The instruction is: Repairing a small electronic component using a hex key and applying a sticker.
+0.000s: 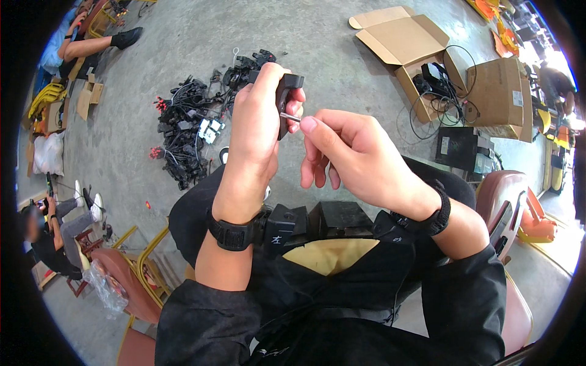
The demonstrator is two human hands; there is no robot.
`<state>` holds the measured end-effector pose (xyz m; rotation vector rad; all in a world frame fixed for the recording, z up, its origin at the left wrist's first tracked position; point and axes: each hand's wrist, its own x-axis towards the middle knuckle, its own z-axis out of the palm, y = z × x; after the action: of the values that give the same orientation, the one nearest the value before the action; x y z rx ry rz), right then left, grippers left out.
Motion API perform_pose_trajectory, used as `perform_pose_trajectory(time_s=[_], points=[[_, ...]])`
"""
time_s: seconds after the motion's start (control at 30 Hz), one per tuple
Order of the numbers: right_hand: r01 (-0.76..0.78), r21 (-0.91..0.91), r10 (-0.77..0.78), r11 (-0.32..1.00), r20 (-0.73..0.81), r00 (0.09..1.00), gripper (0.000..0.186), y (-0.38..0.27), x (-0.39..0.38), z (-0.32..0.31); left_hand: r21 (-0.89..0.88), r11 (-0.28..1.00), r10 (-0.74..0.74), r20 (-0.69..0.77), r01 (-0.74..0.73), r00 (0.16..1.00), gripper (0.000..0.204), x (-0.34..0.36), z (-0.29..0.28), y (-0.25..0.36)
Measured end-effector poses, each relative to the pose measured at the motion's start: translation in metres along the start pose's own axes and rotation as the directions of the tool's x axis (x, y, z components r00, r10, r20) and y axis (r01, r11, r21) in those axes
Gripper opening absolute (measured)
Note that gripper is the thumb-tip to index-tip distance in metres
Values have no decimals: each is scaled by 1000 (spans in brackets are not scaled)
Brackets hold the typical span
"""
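Observation:
My left hand is closed round a black, curved plastic part, holding it upright in front of me. In my right hand, thumb and forefinger pinch a thin metal rod. Its far end meets the side of the black part; whether it goes into a hole there I cannot tell. The rod's near end is hidden by the fingers. Both wrists wear black straps with small black modules. A black box sits at my lap between the forearms.
A pile of black cabled devices lies on the concrete floor beyond my left arm. At the far right stand an open cardboard box with cables and a closed carton. Chairs flank me, and other people sit at the left.

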<state>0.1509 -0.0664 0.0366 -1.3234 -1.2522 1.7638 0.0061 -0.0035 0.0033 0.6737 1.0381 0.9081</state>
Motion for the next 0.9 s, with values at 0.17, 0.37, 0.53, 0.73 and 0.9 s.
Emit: perform_pose_trajectory(time_s=[0.17, 0.37, 0.53, 0.73, 0.9], points=[[107, -233, -142, 967, -140, 980, 29, 8, 3, 6, 35, 999, -9, -16, 10, 1000, 33, -2, 0, 0], [165, -404, -257, 900, -187, 948, 23, 13, 2, 5, 36, 999, -11, -3, 11, 1000, 33, -3, 2, 0], [272, -651, -487, 709, -174, 856, 14, 21, 6, 4, 68, 998, -12, -18, 13, 1000, 35, -3, 3, 0], [324, -935, -811, 145, 75, 580, 18, 28, 13, -3, 84, 996, -30, -63, 35, 998, 33, -7, 5, 2], [260, -962, -786, 77, 102, 610, 21, 29, 12, -5, 59, 998, -34, -63, 38, 997, 32, -8, 7, 4]])
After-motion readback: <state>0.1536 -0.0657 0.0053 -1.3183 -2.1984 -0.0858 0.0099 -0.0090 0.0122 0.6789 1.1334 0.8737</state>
